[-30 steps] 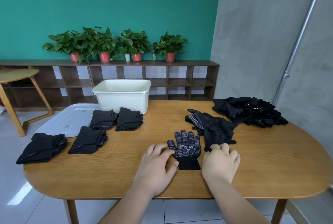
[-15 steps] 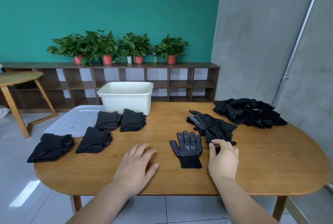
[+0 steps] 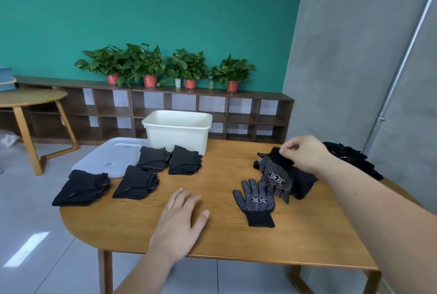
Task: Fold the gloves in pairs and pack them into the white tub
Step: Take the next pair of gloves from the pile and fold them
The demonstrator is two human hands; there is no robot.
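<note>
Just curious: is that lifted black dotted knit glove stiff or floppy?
Likely floppy: the black dotted knit glove droops from the right hand pinching its cuff. Probably light: a fingertip pinch holds it. White dots likely add grip.

White tub: one. Clear lid: one. Folded glove bundles: four, count 'em. Loose glove heaps: two, near heap and far heap. Single dotted gloves: two, flat glove and lifted glove. Potted plants: four, all red pots. Hands: two, left hand and right hand. Bench: one.
</note>
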